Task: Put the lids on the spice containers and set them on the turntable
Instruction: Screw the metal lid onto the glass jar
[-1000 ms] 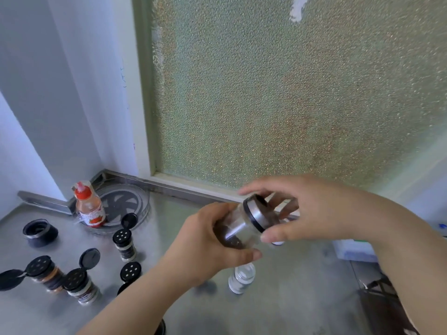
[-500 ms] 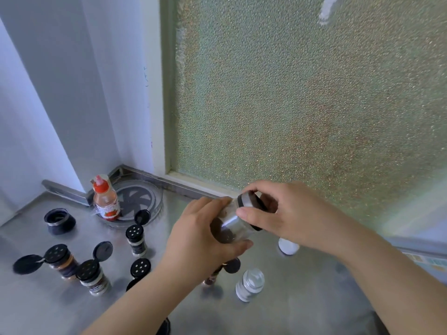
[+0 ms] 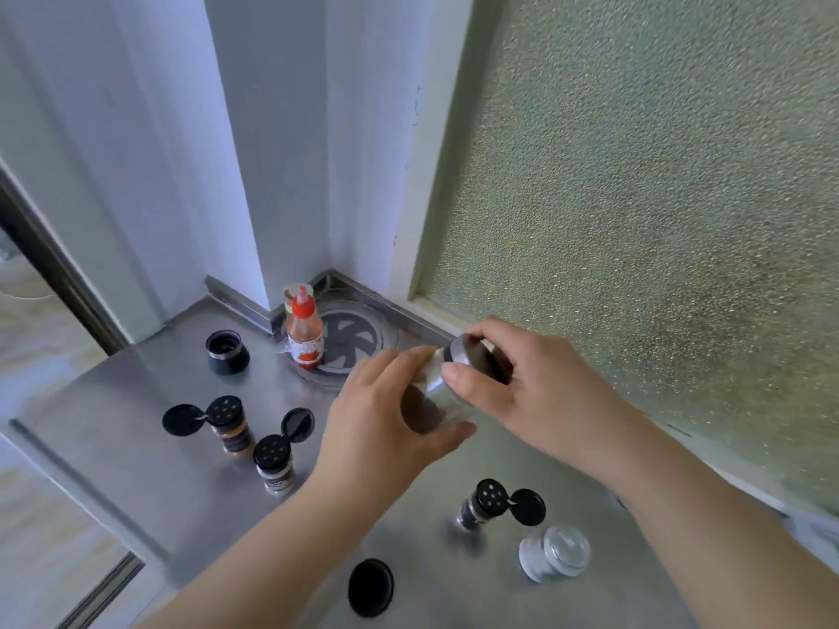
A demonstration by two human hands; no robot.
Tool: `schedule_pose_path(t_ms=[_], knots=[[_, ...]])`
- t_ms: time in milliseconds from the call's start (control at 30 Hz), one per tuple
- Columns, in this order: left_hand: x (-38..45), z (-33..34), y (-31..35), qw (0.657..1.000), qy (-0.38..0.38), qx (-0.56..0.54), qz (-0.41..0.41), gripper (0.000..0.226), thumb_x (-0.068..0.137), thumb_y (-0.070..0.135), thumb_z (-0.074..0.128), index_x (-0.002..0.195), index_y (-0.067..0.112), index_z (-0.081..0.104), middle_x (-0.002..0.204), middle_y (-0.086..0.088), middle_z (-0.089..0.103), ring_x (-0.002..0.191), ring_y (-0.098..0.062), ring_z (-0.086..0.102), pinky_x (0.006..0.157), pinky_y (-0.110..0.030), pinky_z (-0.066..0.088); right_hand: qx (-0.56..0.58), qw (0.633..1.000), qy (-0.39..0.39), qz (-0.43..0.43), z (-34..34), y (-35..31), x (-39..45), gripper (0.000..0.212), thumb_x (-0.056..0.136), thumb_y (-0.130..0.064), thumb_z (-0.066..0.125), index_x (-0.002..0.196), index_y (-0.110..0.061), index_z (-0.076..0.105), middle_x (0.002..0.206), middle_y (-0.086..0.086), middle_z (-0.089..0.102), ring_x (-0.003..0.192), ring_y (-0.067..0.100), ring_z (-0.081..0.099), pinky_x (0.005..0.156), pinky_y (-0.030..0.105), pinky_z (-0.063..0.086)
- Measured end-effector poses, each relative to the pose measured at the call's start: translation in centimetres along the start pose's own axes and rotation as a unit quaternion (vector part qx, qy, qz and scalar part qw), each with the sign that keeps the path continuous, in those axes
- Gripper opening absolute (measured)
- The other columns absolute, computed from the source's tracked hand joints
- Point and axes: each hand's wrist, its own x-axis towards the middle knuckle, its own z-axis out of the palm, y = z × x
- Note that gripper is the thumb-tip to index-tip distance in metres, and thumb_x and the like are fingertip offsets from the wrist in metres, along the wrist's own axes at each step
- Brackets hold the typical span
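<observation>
Steel counter [image 3: 136,447] spans the near field; frosted window [image 3: 658,197] fills the far right. Turntable [image 3: 381,331] sits in the far corner with one red sauce bottle [image 3: 305,331] standing on its left edge. Left hand [image 3: 386,429] is wrapped round the body of a glass spice jar [image 3: 436,392], held tilted above the counter just near of the turntable; right hand [image 3: 531,392] has fingertips curled round the jar's metal-banded lid [image 3: 467,356]. Judged step: seating or twisting this lid onto the jar. Whether it is fully home cannot be told. Next move likely calls for finishing the turn, righting the jar and setting it on a bare part of the turntable without knocking the bottle. Count: three flip-top shakers, all with caps open, two at left [image 3: 229,426] [image 3: 274,463], one near right [image 3: 481,503]; one clear glass jar [image 3: 554,553] near right, apparently uncapped; one black open pot [image 3: 227,351] far left; one loose black lid [image 3: 370,587] nearest.
</observation>
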Motion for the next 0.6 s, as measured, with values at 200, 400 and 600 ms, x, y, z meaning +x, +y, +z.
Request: schedule_pose_path(t_ms=[200, 400, 600], knots=[[2.8, -1.9, -3.1, 0.994, -0.036, -0.078, -0.067, 0.057, 0.056, 0.031, 0.083, 0.102, 0.036, 0.051, 0.082, 0.029, 0.055, 0.079, 0.017, 0.053, 0.067, -0.002, 0.04, -0.051, 0.998, -0.022, -0.025, 2.3, -3.1, 4.2, 0.044, 0.067, -0.047, 0.073, 0.103, -0.029, 0.056, 0.093, -0.011, 0.062, 0.083, 0.006, 0.058, 0.074, 0.018, 0.045], [6.9, -4.3, -6.9, 0.985, -0.081, -0.11, -0.108, 0.074, 0.061, 0.026, 0.083, 0.121, 0.028, 0.041, 0.105, 0.023, 0.055, 0.097, 0.004, 0.054, 0.077, -0.008, 0.038, -0.076, 0.997, -0.026, -0.004, 5.0, -3.4, 10.2, 0.054, 0.065, -0.04, 0.078, 0.111, -0.023, 0.057, 0.101, 0.002, 0.068, 0.093, 0.02, 0.062, 0.082, 0.034, 0.051], [9.9, -10.1, -14.2, 0.985, 0.009, -0.072, -0.154, 0.047, 0.074, 0.003, 0.063, 0.114, 0.022, 0.046, 0.109, 0.006, 0.058, 0.1, -0.012, 0.055, 0.09, -0.029, 0.045, -0.092, 0.992, -0.074, 0.045, 11.0, 0.3, 17.8, 0.05, 0.066, -0.026, 0.078, 0.111, -0.016, 0.058, 0.105, 0.006, 0.067, 0.097, 0.023, 0.062, 0.08, 0.031, 0.05]])
